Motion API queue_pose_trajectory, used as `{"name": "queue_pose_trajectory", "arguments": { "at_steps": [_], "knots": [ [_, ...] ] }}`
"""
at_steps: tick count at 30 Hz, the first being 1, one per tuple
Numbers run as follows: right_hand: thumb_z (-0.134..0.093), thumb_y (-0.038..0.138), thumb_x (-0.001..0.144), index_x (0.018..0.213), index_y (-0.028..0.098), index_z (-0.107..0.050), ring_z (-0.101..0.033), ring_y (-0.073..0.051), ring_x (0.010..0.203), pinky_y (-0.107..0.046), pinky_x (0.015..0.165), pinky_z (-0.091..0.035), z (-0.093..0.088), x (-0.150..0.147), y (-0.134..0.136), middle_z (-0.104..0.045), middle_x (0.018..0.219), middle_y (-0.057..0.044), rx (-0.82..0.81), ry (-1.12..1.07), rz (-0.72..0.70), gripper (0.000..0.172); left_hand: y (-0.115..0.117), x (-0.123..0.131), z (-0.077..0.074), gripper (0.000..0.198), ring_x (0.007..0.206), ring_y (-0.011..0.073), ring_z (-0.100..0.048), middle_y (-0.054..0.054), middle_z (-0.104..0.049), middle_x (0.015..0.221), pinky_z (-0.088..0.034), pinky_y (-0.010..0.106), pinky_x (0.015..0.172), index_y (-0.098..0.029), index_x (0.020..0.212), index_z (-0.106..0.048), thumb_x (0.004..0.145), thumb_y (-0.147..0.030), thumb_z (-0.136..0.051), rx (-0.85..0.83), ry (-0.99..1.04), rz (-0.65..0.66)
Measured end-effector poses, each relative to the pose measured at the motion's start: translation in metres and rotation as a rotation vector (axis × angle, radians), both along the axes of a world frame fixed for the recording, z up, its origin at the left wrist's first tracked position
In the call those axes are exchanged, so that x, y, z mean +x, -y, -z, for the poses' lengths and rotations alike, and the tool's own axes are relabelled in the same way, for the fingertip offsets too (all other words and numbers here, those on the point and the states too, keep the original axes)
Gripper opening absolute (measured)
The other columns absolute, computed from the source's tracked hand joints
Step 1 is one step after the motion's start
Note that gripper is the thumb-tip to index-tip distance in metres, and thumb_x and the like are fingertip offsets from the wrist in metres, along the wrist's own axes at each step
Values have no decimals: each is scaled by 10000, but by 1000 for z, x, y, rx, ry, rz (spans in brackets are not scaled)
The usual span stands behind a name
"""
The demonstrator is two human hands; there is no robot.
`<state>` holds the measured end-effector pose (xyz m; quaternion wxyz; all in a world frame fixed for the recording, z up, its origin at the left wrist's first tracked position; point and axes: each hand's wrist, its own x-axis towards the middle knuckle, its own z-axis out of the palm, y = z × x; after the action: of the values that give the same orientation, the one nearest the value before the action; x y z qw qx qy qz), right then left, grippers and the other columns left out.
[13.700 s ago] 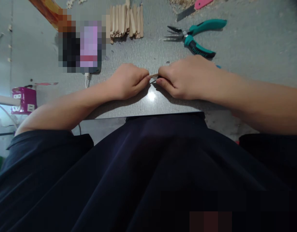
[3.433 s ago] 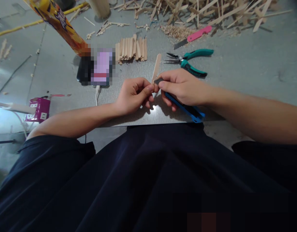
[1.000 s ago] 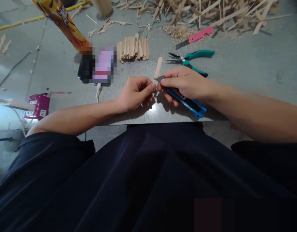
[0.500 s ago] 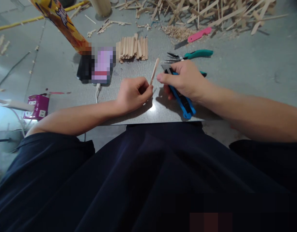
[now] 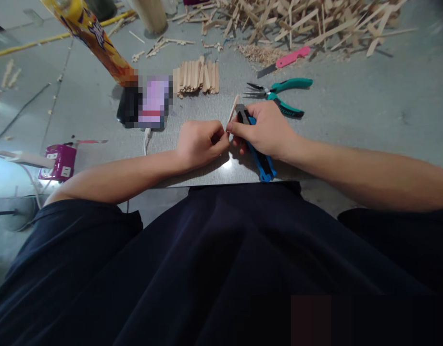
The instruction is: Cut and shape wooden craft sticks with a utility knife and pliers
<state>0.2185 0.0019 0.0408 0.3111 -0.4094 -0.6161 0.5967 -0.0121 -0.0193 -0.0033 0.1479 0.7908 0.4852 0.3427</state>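
Note:
Near the table's front edge my left hand (image 5: 201, 143) is closed, pinching the lower end of a wooden craft stick (image 5: 233, 108) that points up and away from me. My right hand (image 5: 266, 127) is wrapped round a blue and black utility knife (image 5: 261, 162), its head beside the stick. The right thumb tip meets the stick just above the left fingertips. Whether the blade touches the wood I cannot tell. Beyond the right hand lie pliers (image 5: 275, 93) with green handles, jaws apart.
A row of craft sticks (image 5: 197, 77) lies beyond the left hand. A phone (image 5: 154, 102) with a cable stands left, beside a yellow snack bag (image 5: 94, 41). Farther back are a pink-handled saw (image 5: 291, 57), sawdust (image 5: 259, 55) and a heap of joined sticks (image 5: 308, 21).
My right hand has moved left with the utility knife, up against the stick. Its thumb now reaches the stick, and more of the pliers shows. My left hand keeps its pinch.

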Motion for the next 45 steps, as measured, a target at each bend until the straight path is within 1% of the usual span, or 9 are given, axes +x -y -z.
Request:
{"name": "queue_pose_trajectory", "arguments": {
  "at_steps": [5, 9, 16, 23, 29, 33, 35, 39, 45],
  "knots": [
    [-1004, 414, 1063, 852, 287, -674, -629, -174, 548, -317, 480, -563, -6, -2, 2, -699, 687, 1, -50, -26, 34, 412, -2, 0, 0, 347, 558, 139, -491, -17, -635, 628, -353, 358, 627, -264, 736, -618, 1035, -362, -765, -8, 80, 84],
    [-979, 336, 1066, 861, 273, -674, -608, -143, 542, -271, 508, -573, -5, 0, -5, -664, 690, 25, -83, -72, 114, 373, -1, 2, -3, 351, 569, 143, -561, -17, -667, 628, -428, 335, 616, -264, 758, -627, 1078, -359, -735, -81, 168, 83],
    [-1020, 593, 1059, 889, 293, -623, -574, -161, 628, -340, 624, -608, 1, 13, -27, -666, 749, 20, -123, -131, 227, 525, 0, 4, -5, 298, 538, 152, -627, -25, -680, 636, -498, 319, 577, -277, 883, -644, 1123, -430, -731, -230, 333, 104],
    [-1058, 572, 961, 1047, 360, -668, -626, -244, 692, -383, 598, -583, -8, 15, -19, -667, 764, 29, -31, -111, 128, 453, -2, 4, -2, 225, 546, 154, -640, -33, -695, 633, -495, 303, 571, -278, 879, -621, 1078, -300, -725, -223, 307, 80],
    [-1127, 650, 860, 913, 327, -696, -580, -208, 661, -388, 573, -583, -12, 11, -8, -677, 803, -1, 6, -125, 194, 542, -1, 1, -1, 223, 554, 153, -662, -36, -703, 648, -506, 297, 584, -272, 906, -640, 1094, -327, -747, -232, 302, 128],
    [-1096, 666, 919, 952, 335, -668, -610, -220, 676, -383, 584, -611, -8, 12, -11, -697, 804, 6, 55, -95, 203, 542, -3, 2, 0, 258, 534, 147, -626, -39, -672, 625, -490, 296, 566, -276, 891, -622, 1107, -346, -745, -293, 327, 111],
    [-1039, 601, 1017, 976, 320, -640, -598, -184, 633, -331, 567, -580, -9, 12, -13, -671, 767, 29, 36, -91, 211, 490, -4, 2, 1, 294, 524, 146, -601, -44, -641, 607, -473, 301, 560, -278, 882, -616, 1118, -389, -752, -290, 320, 114],
    [-661, 412, 1286, 1013, 291, -594, -606, -136, 507, -251, 497, -500, -13, 10, -12, -630, 679, 62, -38, -67, 201, 307, -6, 0, 1, 381, 571, 157, -568, -37, -606, 619, -438, 328, 581, -286, 862, -595, 1138, -491, -758, -175, 297, 55],
    [-706, 358, 1231, 943, 284, -650, -654, -185, 471, -307, 461, -505, -15, 5, 2, -668, 638, 29, -66, 39, -99, 302, -8, -3, 0, 420, 609, 157, -521, -33, -605, 644, -397, 355, 626, -282, 832, -610, 1122, -543, -765, -49, 229, -7]
  ]
}}
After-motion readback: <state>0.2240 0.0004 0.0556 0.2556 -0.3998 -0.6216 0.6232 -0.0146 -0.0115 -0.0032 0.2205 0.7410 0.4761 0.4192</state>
